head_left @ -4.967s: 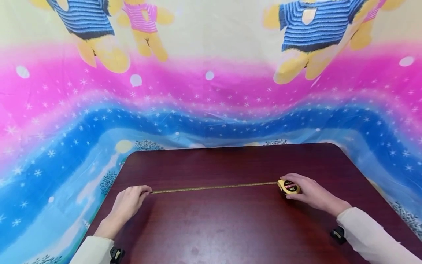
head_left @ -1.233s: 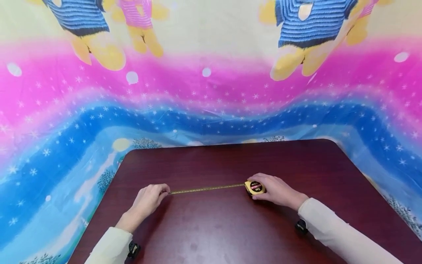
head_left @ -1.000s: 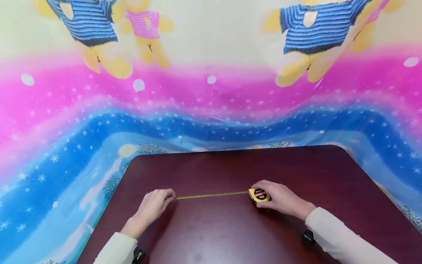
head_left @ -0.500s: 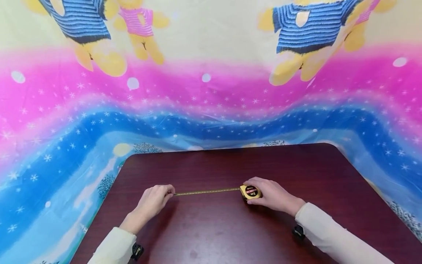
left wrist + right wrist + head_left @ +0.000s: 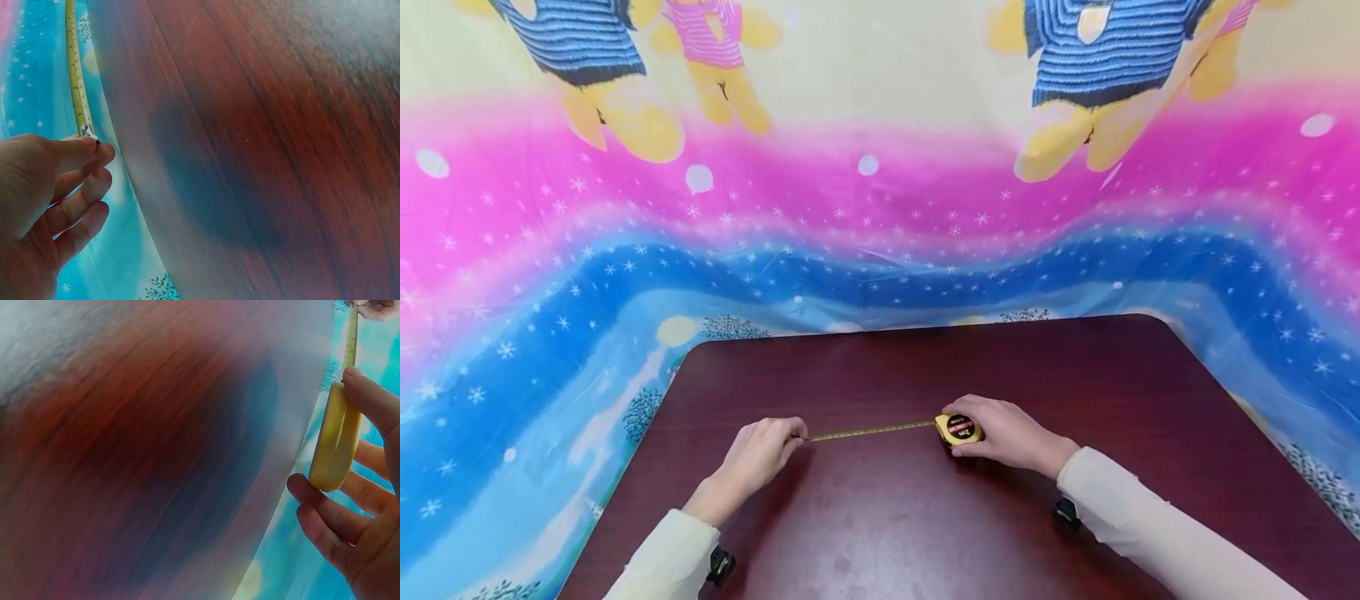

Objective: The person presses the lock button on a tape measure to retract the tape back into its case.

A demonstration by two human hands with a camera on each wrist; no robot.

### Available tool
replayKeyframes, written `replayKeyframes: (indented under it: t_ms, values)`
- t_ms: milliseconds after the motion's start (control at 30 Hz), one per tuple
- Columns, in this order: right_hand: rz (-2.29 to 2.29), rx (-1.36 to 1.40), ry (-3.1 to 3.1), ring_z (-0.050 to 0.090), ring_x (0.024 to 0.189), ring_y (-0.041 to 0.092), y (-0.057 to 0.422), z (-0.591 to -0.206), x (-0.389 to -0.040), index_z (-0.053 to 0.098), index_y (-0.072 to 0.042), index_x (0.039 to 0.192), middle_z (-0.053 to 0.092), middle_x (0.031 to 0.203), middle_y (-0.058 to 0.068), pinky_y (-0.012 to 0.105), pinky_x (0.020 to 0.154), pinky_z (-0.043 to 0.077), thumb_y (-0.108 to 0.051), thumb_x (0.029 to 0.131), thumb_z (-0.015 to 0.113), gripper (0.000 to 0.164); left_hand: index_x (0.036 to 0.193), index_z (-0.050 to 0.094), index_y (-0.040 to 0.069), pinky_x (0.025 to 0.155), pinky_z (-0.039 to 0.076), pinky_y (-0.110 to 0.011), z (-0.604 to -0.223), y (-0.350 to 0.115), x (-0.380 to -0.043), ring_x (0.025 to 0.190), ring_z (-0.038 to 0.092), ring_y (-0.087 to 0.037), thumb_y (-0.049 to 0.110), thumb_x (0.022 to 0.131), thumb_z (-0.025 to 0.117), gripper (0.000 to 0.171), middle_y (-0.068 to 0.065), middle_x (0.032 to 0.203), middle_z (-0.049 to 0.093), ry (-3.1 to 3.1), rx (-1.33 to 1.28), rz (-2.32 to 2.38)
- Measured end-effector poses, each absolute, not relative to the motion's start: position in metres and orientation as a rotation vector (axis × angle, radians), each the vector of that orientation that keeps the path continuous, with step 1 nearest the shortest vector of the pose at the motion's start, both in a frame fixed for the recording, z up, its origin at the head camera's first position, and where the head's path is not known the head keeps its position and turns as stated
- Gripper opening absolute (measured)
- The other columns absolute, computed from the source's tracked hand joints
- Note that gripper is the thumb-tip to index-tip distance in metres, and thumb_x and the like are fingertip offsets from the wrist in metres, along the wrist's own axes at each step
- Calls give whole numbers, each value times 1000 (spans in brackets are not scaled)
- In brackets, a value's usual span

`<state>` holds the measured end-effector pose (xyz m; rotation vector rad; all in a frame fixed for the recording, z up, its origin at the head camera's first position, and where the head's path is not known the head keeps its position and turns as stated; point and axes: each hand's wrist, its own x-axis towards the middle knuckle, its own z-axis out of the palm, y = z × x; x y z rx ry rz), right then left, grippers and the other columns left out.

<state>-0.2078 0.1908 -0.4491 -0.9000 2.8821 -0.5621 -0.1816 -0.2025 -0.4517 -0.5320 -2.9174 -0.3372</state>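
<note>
Our left hand (image 5: 756, 452) pinches the metal end hook (image 5: 87, 130) and our right hand (image 5: 1011, 433) grips the yellow tape-measure case (image 5: 960, 428), apparently so we can hold the blade (image 5: 872, 432) taut between them, above the worktop (image 5: 880, 367), before a patterned cloth (image 5: 880, 200).

Smooth plastic tape case (image 5: 334, 444), glossy wooden table (image 5: 887, 508)

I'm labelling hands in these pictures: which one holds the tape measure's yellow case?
The right hand grips the yellow case; the left hand instead pinches the metal hook at the end of the tape.
</note>
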Motion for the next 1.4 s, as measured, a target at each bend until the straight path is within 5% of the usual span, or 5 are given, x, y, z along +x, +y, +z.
replayKeyframes:
  t_ms: [1400]
  values:
    - [-590,-984,2845,62,104,10,143,-446,-207,63,-18,135,64,129,-4,35,87,54,-44,86,79,58,88,72,25,63,52,-29,-457,-168,-185,69,66,-5,15,89,76,11,13,83,74,-2850,-628,-392]
